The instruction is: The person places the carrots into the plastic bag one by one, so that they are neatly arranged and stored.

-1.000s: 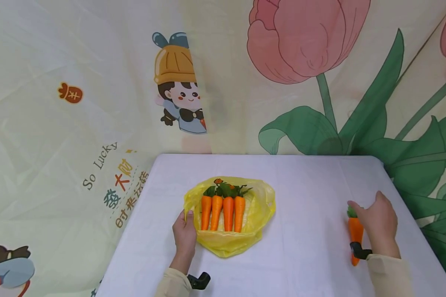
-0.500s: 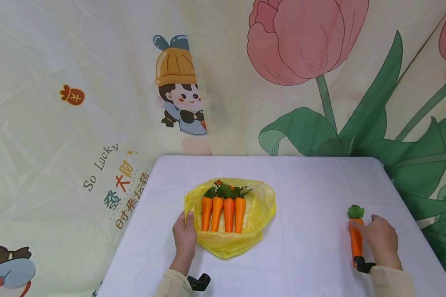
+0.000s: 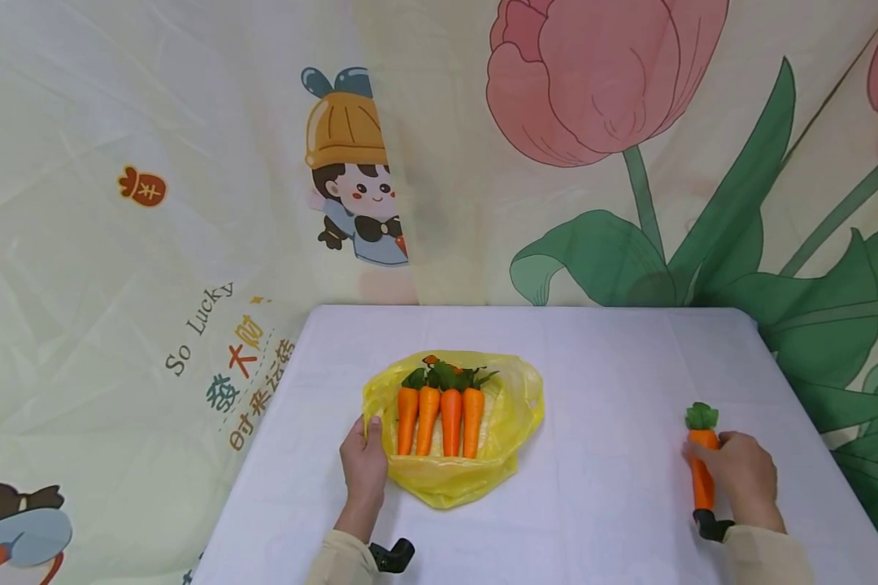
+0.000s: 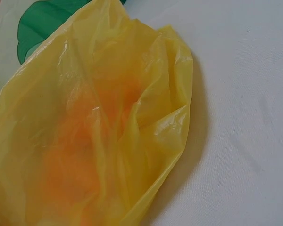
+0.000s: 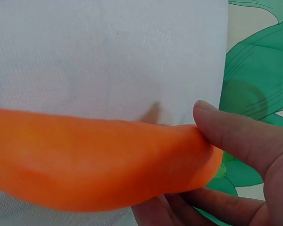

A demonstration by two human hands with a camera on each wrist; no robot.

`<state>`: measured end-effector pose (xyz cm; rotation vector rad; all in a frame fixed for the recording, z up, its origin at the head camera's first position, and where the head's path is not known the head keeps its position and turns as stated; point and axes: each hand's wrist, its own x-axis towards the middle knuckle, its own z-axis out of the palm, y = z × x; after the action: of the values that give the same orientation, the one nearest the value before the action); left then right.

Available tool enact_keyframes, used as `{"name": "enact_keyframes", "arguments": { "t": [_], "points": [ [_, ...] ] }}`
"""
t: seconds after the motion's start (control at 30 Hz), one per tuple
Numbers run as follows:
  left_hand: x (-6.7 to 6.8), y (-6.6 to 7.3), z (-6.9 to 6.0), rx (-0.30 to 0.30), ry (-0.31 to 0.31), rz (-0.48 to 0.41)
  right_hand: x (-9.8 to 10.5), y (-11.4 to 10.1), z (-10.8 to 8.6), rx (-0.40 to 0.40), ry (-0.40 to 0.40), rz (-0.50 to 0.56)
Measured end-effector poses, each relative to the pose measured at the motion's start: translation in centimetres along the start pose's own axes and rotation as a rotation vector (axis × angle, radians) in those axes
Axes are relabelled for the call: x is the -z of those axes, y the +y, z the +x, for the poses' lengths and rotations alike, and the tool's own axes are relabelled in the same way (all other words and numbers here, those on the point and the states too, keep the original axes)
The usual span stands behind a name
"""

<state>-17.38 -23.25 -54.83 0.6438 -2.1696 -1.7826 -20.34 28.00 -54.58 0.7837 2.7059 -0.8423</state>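
A yellow plastic bag (image 3: 449, 487) lies on the left half of the table, its mouth spread wide. Several orange carrots (image 3: 428, 418) with dark green tops sit side by side in it. My left hand (image 3: 364, 463) pinches the bag's left rim. In the left wrist view the yellow film (image 4: 146, 117) covers the carrots, which show as an orange blur, and that hand is out of sight. Over on the right, my right hand (image 3: 746, 475) grips a single carrot (image 3: 702, 479) with a light green top. The right wrist view shows thumb (image 5: 236, 136) above, other fingers under the carrot (image 5: 99, 160).
A white cloth covers the table (image 3: 593, 455). Behind it hangs a printed backdrop (image 3: 454, 162) with tulips and a cartoon figure. Black wrist mounts stick out near both cuffs, and the right one (image 3: 711, 524) overlaps the carrot's lower tip in the head view.
My right hand has come down from beside the carrot's green top to its upper body and taken hold of it. The left hand and the bag stay where they were.
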Motion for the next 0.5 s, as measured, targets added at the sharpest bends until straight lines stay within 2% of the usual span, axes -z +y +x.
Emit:
{"name": "enact_keyframes", "arguments": {
  "t": [0.17,0.5],
  "points": [
    [0.03,0.09,-0.15,-0.020,-0.013,-0.010,-0.16,0.18,0.06,0.013,-0.010,0.021],
    [0.06,0.18,-0.19,-0.011,-0.010,-0.010,-0.68,-0.41,-0.20,0.019,-0.022,0.023]
  ]
}}
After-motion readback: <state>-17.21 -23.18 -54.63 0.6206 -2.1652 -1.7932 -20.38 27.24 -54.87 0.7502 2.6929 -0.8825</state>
